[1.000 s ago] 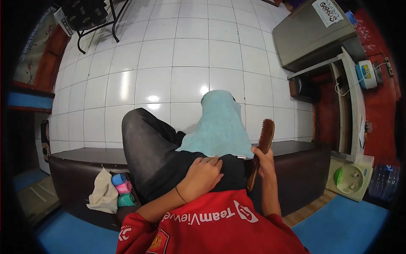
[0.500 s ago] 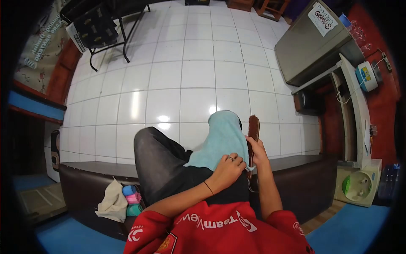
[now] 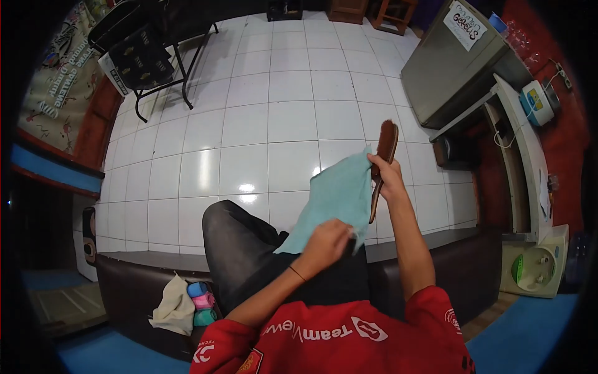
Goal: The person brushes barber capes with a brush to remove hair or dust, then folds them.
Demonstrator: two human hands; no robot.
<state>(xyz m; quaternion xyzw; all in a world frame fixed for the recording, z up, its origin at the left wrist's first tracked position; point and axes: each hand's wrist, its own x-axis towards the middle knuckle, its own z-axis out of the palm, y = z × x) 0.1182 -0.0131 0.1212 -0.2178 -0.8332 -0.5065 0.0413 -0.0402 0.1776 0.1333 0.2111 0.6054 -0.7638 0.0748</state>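
A brush with reddish bristles and a brown wooden handle (image 3: 387, 142) stands nearly upright in my right hand (image 3: 390, 177). The thumb of that hand also presses on the top corner of a light teal cloth (image 3: 336, 190). The cloth is stretched down over my lap, slanting to the lower left. My left hand (image 3: 328, 243), slightly blurred, is closed at the cloth's lower right part, with the fabric between its fingers.
Beside my left thigh, a cream cloth (image 3: 174, 306) and rolled blue, pink and green cloths (image 3: 203, 302) lie on the dark bench (image 3: 140, 288). A folding chair (image 3: 146, 59) stands far left. A fridge (image 3: 458, 65) and a white shelf unit (image 3: 523, 143) are at right.
My right hand has moved up and forward with the brush, raising the cloth's top corner off my knee. My left hand has shifted slightly left, still at the cloth.
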